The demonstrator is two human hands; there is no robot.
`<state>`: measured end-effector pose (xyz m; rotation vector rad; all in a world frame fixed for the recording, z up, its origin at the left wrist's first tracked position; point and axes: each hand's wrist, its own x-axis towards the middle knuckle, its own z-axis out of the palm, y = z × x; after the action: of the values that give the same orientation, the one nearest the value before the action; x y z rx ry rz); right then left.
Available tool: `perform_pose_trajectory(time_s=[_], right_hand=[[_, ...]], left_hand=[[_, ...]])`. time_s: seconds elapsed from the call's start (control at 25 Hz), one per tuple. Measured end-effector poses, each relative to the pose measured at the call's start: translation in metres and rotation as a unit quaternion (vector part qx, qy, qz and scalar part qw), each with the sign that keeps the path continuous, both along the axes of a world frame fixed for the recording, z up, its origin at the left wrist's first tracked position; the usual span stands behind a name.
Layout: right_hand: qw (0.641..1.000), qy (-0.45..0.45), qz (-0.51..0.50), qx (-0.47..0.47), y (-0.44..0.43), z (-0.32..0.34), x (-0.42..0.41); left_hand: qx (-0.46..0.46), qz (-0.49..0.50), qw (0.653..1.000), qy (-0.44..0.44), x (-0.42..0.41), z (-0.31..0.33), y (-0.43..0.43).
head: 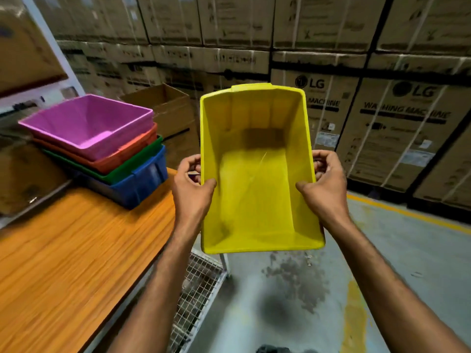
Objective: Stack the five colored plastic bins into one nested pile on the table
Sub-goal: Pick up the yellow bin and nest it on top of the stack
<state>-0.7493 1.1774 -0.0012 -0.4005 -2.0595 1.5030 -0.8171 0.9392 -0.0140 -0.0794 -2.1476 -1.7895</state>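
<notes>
Last step imo: left grip [192, 191], right grip [325, 186] each pinching side rim of yellow bin [257, 205], off table [76, 238]. Next: swing left, square over pink bin [84, 121] atop pile [139, 186], lower in.

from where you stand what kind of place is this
Most likely a warehouse or stockroom: stacked cardboard cartons printed "LG washing machine" fill the back wall, and the concrete floor carries a painted yellow line.

- orange wood-grain tabletop [76, 250], pretty blurry on the left
- blue rectangular plastic bin [142, 184] sits right on it, far end near the edge
- nested in that: green plastic bin [139, 163], orange-red plastic bin [119, 157], pink plastic bin [89, 123] on top
</notes>
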Motion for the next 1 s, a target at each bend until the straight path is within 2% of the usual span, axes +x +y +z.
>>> perform_pose_trajectory(time_s=[0.2, 0.36, 0.56, 0.68, 1.0], right_hand=[[0.995, 0.089, 0.046, 0.012, 0.0, 0.024, -0.102], [0.978, 0.181, 0.099, 0.028, -0.003, 0.042, -0.199], [0.955, 0.239, 0.176, 0.023, -0.013, 0.076, -0.312], [0.929, 0.277, 0.247, 0.004, -0.035, 0.105, -0.365], [0.862, 0.353, 0.364, -0.011, -0.148, 0.164, -0.43]], left_hand=[[-0.021, 0.09, 0.99, 0.107, -0.07, 0.026, -0.004], [-0.023, 0.191, 0.962, 0.194, -0.13, 0.048, -0.001], [-0.048, 0.305, 0.922, 0.233, -0.191, 0.078, -0.006], [-0.051, 0.368, 0.891, 0.263, -0.213, 0.106, -0.017], [-0.11, 0.476, 0.821, 0.297, -0.214, 0.165, -0.107]])
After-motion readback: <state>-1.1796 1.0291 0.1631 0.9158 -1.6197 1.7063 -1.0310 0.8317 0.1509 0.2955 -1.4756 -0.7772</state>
